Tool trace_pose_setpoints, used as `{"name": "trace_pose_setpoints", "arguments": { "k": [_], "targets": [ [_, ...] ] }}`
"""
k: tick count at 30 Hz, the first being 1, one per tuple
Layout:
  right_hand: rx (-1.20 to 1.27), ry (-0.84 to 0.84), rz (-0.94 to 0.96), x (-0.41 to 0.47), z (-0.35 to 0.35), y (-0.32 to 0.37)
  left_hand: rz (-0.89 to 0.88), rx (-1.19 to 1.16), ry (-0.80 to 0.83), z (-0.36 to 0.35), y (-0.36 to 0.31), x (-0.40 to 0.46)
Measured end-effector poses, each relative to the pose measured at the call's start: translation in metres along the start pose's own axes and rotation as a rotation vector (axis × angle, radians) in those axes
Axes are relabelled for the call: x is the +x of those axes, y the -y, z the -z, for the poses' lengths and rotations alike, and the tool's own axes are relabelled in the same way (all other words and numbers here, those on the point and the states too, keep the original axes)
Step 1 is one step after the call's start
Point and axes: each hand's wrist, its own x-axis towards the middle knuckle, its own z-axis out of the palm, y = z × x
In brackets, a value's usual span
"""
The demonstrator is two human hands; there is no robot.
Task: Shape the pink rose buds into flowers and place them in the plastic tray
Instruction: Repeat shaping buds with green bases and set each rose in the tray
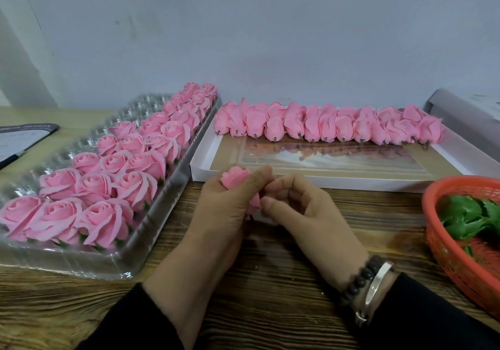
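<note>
A pink rose bud (236,178) sits between both hands above the wooden table. My left hand (221,209) grips it from the left, thumb laid across its side. My right hand (300,209) pinches a lower petal of the same bud with fingertips and thumb. On the left lies the clear plastic tray (81,259), its right three rows filled with several shaped pink roses (130,165); its left cells stand bare. A row of several unshaped buds (330,125), stems toward me, lines the back of a white cardboard box (338,182).
An orange mesh basket (454,263) with green leaf pieces (465,217) sits at the right edge. A dark notebook with a pen (19,141) lies at far left. A grey box (465,111) stands at the back right. A wall closes the table's far side.
</note>
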Motion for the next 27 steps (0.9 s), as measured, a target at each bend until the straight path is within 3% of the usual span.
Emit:
{"name": "trace_pose_setpoints", "arguments": {
  "k": [3, 6, 11, 17, 22, 27],
  "targets": [
    [-0.053, -0.125, 0.126, 0.001, 0.004, 0.001, -0.214, 0.336, -0.056, 0.005, -0.003, 0.001],
    [-0.148, -0.035, 0.193, -0.001, 0.007, 0.005, -0.318, 0.604, -0.031, 0.004, -0.003, 0.001],
    [-0.333, 0.11, 0.228, -0.001, 0.008, 0.009, -0.247, 0.669, 0.124, -0.001, 0.0, -0.004],
    [-0.25, 0.07, 0.187, -0.001, 0.009, 0.011, -0.219, 0.766, 0.175, 0.0, -0.001, -0.006],
    [-0.214, -0.079, 0.277, 0.001, 0.011, 0.007, -0.117, 0.732, 0.159, 0.002, 0.0, -0.005],
    [-0.334, -0.008, 0.33, -0.002, 0.006, 0.007, -0.117, 0.718, 0.243, -0.001, -0.001, -0.006]
  ]
}}
